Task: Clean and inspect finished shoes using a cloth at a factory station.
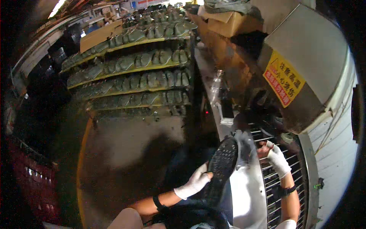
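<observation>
My left hand, in a white glove with bare fingertips, is closed on the side of a black shoe. The shoe's studded sole faces up toward me, its toe pointing away. Gloved the same way, my right hand is over the metal bar grating to the right of the shoe. Its fingers are stretched to the left and somewhat apart, with nothing seen in them. Dark shapes lie at the far end of the grating, too dim to name.
A bright metal ledge runs between the shoe and the grating. A large metal hood with a yellow and red warning label overhangs the right. A clear bottle stands farther along. Tiered racks of shoe-shaped forms and cardboard boxes stand beyond.
</observation>
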The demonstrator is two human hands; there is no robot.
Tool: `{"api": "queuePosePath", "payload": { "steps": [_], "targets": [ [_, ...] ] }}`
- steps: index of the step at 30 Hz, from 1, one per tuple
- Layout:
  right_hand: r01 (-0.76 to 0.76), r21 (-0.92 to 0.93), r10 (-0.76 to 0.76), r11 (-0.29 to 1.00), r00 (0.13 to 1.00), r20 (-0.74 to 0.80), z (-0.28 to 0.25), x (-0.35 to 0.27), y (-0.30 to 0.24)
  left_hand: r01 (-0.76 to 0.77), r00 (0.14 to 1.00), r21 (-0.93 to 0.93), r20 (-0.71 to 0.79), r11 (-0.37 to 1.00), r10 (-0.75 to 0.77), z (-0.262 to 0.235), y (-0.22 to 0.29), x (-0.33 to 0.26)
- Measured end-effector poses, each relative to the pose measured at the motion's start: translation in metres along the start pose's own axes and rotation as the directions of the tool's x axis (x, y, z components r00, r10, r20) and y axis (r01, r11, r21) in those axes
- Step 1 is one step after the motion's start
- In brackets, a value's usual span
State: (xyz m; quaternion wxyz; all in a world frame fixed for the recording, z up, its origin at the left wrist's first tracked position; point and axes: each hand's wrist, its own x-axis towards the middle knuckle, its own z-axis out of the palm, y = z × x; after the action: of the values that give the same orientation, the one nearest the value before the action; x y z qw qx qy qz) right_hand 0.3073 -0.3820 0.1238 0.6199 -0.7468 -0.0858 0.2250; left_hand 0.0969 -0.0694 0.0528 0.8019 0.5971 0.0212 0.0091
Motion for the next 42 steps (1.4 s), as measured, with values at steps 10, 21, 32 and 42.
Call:
{"api": "queuePosePath", "payload": {
  "steps": [10,21,32,42],
  "targets": [
    [-0.356,-0.886,-0.285,0.297,0.853,-0.438,-0.244,0.172,0.174,0.557,0.829,0.263,-0.129,0.788,-0.544,-0.026,-0.074,-0.022],
    [0.094,-0.993,-0.405,-0.067,0.907,0.113,-0.172,0.047,0.117,0.525,0.839,0.209,-0.288,0.825,-0.461,-0.037,-0.097,-0.029],
    [-0.343,-0.634,-0.364,0.693,0.593,-0.718,-0.134,-0.038,0.162,0.456,0.869,-0.084,-0.174,0.886,-0.464,-0.029,-0.086,-0.015],
    [-0.218,0.722,0.441,0.657,0.888,-0.134,-0.034,-0.116,0.126,-0.042,0.97,0.292,-0.216,0.955,0.108,-0.049,-0.028,-0.033]
  ]
}}
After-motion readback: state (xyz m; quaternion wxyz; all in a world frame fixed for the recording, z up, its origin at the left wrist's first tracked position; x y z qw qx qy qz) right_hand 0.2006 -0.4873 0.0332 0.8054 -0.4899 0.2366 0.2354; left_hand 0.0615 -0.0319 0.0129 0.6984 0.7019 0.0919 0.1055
